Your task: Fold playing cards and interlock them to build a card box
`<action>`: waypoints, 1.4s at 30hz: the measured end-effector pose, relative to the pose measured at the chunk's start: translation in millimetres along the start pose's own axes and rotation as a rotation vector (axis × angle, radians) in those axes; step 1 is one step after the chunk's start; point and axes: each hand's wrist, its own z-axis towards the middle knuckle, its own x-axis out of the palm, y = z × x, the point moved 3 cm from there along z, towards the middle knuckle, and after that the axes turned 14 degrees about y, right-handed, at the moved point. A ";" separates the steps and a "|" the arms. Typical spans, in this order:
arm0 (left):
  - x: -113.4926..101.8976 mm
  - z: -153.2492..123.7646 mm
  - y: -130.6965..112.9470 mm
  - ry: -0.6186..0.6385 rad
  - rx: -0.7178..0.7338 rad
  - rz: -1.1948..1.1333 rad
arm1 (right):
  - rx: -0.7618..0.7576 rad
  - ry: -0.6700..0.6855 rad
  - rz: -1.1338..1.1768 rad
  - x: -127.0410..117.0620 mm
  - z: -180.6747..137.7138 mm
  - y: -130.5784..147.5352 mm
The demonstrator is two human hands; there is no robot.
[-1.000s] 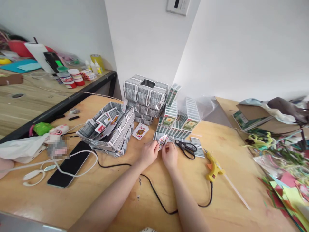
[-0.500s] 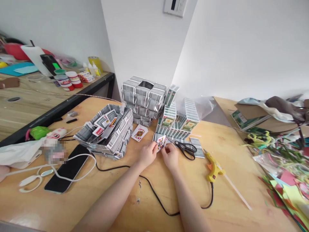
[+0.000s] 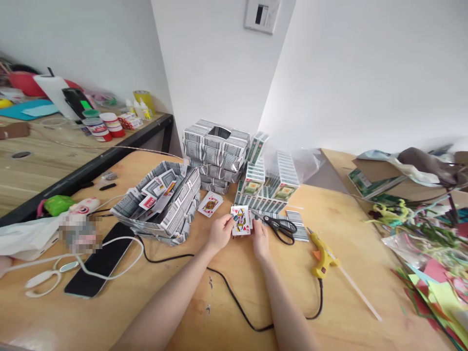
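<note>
Between my two hands, just above the table, are playing cards (image 3: 240, 222), a face card with a red heart facing up. My left hand (image 3: 220, 232) pinches the left edge with its thumb on top. My right hand (image 3: 261, 240) grips the right side, where another card's edge shows behind; how many cards there are I cannot tell. Black-handled scissors (image 3: 281, 229) lie just right of my right hand, partly over grey patterned cards (image 3: 299, 225). Face cards (image 3: 209, 204) rest on the table beyond my left hand, beside an open basket built of folded cards (image 3: 185, 195) with loose cards inside.
Behind stand a grey patterned card box (image 3: 215, 151) and stacked card packs (image 3: 268, 187). A yellow glue gun (image 3: 323, 258) lies at right, its black cord (image 3: 234, 292) crossing under my forearms. A phone (image 3: 98, 265) with white cables lies left; paper scraps (image 3: 435, 287) lie far right.
The cards in my hands have turned from a tilted, angled position to facing up squarely. My right hand has shifted slightly to the right along their edge.
</note>
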 end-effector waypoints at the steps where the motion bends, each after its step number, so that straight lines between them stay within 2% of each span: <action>1: 1.6 -0.2 0.3 0.019 -0.013 -0.046 | 0.020 0.036 0.011 1.1 -0.1 -2.2; 8: 6.1 -3.4 -2.0 0.063 -0.020 -0.220 | 0.057 0.241 0.013 10.8 -6.7 4.8; 18: 2.5 -6.3 -5.9 0.057 0.013 -0.248 | 0.055 0.270 0.025 13.4 -5.6 5.7; 21: 0.6 -8.4 -7.0 0.029 0.033 -0.232 | 0.061 0.312 -0.006 14.0 -6.4 8.8; 24: 0.2 -8.8 -10.2 0.027 0.059 -0.315 | 0.062 0.361 -0.017 15.6 -6.9 11.8; 27: 4.2 -5.9 -12.5 0.118 -0.008 -0.502 | 0.019 0.358 -0.101 16.7 -6.4 11.4; 31: 10.0 -0.9 -13.6 0.239 -0.124 -0.625 | -0.036 0.255 -0.271 15.8 -5.4 6.6; 37: 12.6 1.3 -6.6 0.212 -0.234 -0.694 | -0.009 0.327 -0.170 18.9 -4.5 -2.8; 40: 14.0 0.9 -5.2 0.195 -0.248 -0.735 | 0.018 0.378 -0.091 20.7 -3.9 -5.2; 42: 14.4 0.7 -5.4 0.166 -0.238 -0.765 | -0.004 0.363 -0.112 20.9 -3.3 -3.8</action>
